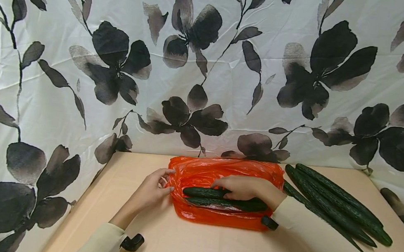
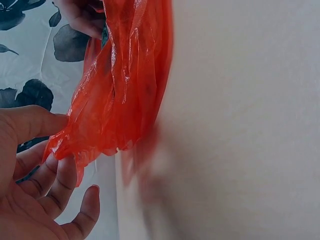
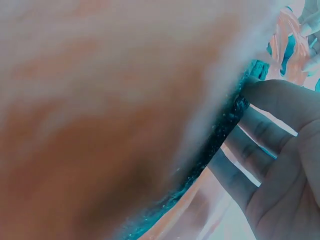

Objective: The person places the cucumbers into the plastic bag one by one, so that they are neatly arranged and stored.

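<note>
A crinkled red plastic bag (image 1: 221, 218) lies on the table with its mouth facing up. Two long dark green cucumbers show in the opening, one behind the other. My right hand (image 1: 245, 188) reaches in from the right and grips the rear cucumber (image 1: 200, 192), thumb and fingers on either side of it in the right wrist view. The front cucumber (image 1: 215, 203) lies alongside, nearer to me. At the bag's left end, my left hand (image 1: 151, 189) pinches the thin plastic (image 2: 60, 142) between thumb and fingers, with the little finger free.
Three more cucumbers (image 1: 339, 204) lie slanting on the table to the right of the bag, partly behind the right sleeve (image 1: 317, 234). A pale table (image 1: 188, 249) lies under everything. Behind it hangs a white cloth (image 1: 246, 127) printed with dark flowers.
</note>
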A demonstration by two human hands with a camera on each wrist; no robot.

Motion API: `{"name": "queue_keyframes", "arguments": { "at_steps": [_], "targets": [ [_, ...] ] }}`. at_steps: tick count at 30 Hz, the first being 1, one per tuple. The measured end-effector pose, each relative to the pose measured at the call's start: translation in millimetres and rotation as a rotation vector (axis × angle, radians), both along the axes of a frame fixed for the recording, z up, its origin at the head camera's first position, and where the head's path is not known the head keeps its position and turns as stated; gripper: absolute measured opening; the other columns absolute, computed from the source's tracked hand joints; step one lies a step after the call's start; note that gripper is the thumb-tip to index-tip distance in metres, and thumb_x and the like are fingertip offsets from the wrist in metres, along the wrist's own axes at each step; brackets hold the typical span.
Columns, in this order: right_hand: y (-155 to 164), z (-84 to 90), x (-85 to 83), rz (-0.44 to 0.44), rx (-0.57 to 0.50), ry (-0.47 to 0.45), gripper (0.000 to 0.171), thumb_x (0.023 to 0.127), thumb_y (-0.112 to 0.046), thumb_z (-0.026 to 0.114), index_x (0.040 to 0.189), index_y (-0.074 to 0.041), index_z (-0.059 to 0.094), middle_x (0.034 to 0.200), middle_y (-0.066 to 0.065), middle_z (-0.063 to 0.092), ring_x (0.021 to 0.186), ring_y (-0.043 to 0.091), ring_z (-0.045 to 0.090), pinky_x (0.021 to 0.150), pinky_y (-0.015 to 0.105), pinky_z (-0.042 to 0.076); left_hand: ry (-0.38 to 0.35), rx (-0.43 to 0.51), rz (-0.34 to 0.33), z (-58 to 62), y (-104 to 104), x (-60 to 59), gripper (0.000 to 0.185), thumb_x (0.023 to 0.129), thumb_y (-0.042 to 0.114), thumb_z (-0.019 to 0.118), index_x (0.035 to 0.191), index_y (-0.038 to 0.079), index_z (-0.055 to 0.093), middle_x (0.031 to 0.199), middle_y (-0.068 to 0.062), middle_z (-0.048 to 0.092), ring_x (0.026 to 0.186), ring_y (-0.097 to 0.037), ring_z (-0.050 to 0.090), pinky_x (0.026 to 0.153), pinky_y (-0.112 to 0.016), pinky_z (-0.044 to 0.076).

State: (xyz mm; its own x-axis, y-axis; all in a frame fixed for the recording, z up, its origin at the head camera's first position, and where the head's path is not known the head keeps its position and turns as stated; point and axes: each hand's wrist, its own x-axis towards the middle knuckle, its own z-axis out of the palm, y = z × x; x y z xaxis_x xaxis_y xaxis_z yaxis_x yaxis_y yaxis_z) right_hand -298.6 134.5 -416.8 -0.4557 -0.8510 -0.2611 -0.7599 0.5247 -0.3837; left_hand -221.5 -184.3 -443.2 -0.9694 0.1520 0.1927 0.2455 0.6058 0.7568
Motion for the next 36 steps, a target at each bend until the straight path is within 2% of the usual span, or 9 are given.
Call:
{"name": "queue_keyframes", "arguments": {
  "at_steps": [6,13,22,30,36],
  "targets": [
    [3.2,1.4,1.5,-0.008,0.021,0.012,0.054,0.096,-0.011,0.069,0.146,-0.02,0.053,0.143,-0.007,0.056,0.134,0.016,0.051,0.114,0.04,0.04,-0.002,-0.002,0.002,-0.2,-0.3,0.1,0.05,0.083,-0.004,0.076,0.13,0.001,0.062,0.098,-0.006,0.06,0.082,-0.017,0.055,0.071,-0.023,0.047],
    [11.5,3.1,1.1,-0.043,0.029,-0.002,0.052,0.098,-0.013,0.067,0.147,-0.018,0.052,0.144,-0.003,0.056,0.131,0.018,0.054,0.114,0.04,0.04,0.011,0.008,-0.011,-0.6,-0.4,-0.5,0.05,0.083,-0.005,0.077,0.13,-0.001,0.062,0.098,-0.007,0.061,0.081,-0.016,0.055,0.071,-0.023,0.047],
    [26.2,11.7,0.7,-0.061,-0.026,-0.026,0.05,0.098,-0.013,0.066,0.146,-0.014,0.054,0.134,0.001,0.063,0.121,0.019,0.059,0.109,0.043,0.045,-0.009,-0.001,0.005,0.1,1.4,-0.3,0.05,0.082,-0.005,0.077,0.13,0.0,0.062,0.098,-0.006,0.06,0.081,-0.016,0.055,0.069,-0.023,0.047],
    [47.3,19.2,1.4,-0.087,-0.072,-0.001,0.048,0.097,-0.012,0.066,0.144,-0.012,0.056,0.13,0.003,0.064,0.121,0.023,0.059,0.107,0.048,0.046,-0.01,0.004,0.0,-1.2,1.3,-1.9,0.05,0.082,-0.005,0.077,0.13,-0.001,0.062,0.099,-0.007,0.061,0.081,-0.018,0.055,0.068,-0.023,0.046],
    [66.9,26.0,2.5,-0.099,-0.138,-0.05,0.044,0.099,-0.012,0.064,0.143,-0.013,0.058,0.132,0.005,0.064,0.119,0.023,0.061,0.103,0.048,0.049,-0.034,0.012,-0.004,-1.0,1.2,-4.0,0.049,0.083,-0.003,0.077,0.13,0.0,0.062,0.099,-0.008,0.061,0.08,-0.017,0.055,0.066,-0.023,0.046]
  ]
}}
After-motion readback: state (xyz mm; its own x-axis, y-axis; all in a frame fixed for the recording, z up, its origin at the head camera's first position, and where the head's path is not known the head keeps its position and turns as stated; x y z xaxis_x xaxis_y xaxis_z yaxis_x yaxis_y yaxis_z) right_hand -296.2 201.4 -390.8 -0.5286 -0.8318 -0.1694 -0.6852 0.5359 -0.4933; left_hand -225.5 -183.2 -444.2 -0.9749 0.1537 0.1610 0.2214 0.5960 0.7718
